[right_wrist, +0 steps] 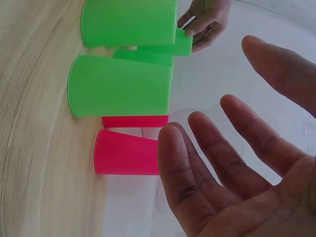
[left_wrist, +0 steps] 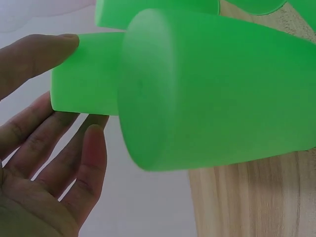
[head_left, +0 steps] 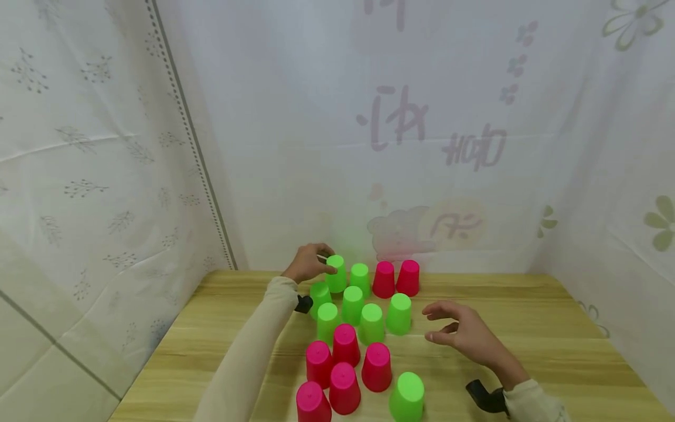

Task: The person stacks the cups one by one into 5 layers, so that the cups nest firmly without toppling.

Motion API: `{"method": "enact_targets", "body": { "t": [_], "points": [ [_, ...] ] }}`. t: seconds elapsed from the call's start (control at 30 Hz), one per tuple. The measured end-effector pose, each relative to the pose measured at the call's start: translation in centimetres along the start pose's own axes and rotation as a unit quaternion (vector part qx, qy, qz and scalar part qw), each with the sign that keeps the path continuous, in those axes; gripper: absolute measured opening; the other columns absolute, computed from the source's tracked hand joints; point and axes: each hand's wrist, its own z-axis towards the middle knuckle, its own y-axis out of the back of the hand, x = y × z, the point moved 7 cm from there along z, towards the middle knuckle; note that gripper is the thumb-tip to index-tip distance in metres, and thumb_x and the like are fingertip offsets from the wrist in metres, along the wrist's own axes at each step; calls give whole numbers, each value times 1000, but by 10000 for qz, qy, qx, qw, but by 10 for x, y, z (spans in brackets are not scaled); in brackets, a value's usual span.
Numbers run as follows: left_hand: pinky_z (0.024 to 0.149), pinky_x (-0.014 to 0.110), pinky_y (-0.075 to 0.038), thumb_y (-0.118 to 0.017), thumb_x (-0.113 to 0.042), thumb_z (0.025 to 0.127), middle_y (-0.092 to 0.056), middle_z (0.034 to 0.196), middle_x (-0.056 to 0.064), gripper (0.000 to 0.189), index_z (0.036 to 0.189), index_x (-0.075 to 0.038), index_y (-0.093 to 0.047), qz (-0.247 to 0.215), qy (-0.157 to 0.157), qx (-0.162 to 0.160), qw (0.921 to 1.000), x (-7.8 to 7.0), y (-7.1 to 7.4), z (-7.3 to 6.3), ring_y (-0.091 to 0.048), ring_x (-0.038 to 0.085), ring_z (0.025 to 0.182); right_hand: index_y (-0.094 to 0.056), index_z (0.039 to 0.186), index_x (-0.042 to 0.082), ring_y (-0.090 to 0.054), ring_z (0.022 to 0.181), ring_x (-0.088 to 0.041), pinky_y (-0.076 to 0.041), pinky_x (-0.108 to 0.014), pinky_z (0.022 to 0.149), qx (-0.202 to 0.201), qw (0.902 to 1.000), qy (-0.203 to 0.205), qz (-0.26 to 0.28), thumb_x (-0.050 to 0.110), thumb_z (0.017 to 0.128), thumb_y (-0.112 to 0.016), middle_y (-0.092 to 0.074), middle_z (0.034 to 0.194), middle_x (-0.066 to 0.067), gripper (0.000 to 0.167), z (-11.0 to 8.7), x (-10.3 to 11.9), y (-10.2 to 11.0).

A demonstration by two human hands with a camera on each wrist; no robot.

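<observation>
My left hand [head_left: 308, 264] grips an upside-down green cup [head_left: 336, 275] at the back left of the group. In the left wrist view, the thumb lies on one side of this cup [left_wrist: 86, 74] and the fingers on the other, near its closed end. A nearer green cup [left_wrist: 212, 94] hides part of it. To the right of the group, my right hand [head_left: 469, 337] hovers with parted fingers, holding nothing. Closest to it stands another green cup [head_left: 399, 315], with a gap between them. The right wrist view shows the loosely bent fingers and open palm [right_wrist: 256, 212].
Several more green cups [head_left: 353, 305] stand upside down mid-group. Two pink cups [head_left: 384, 280] are at the back, and several pink cups [head_left: 344, 387] are in front. A lone green cup [head_left: 407, 395] is at the front right. Patterned cloth [head_left: 316, 146] hangs behind the wooden table [head_left: 527, 316].
</observation>
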Motion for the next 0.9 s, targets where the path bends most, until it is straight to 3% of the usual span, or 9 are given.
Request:
{"method": "enact_targets", "body": {
  "t": [0.43,0.9],
  "points": [
    [84,37,-61,-84,-9,78,-72,116,16,36,111,-3,-70,219,96,168,9996,6,-13,0,-73,31,102,-66,119,9,-64,105,-5,-58,-25,78,30,9999,89,110,21,86,-79,-69,122,-12,37,-3,-5,-7],
    [89,40,-60,-83,-9,81,-70,121,18,40,118,-3,-68,232,261,326,9989,8,-14,-1,-71,34,108,-66,119,11,-65,107,-11,-57,-24,78,65,9999,-32,105,27,86,-79,-69,122,-11,39,-4,-10,-7]
  ]
}}
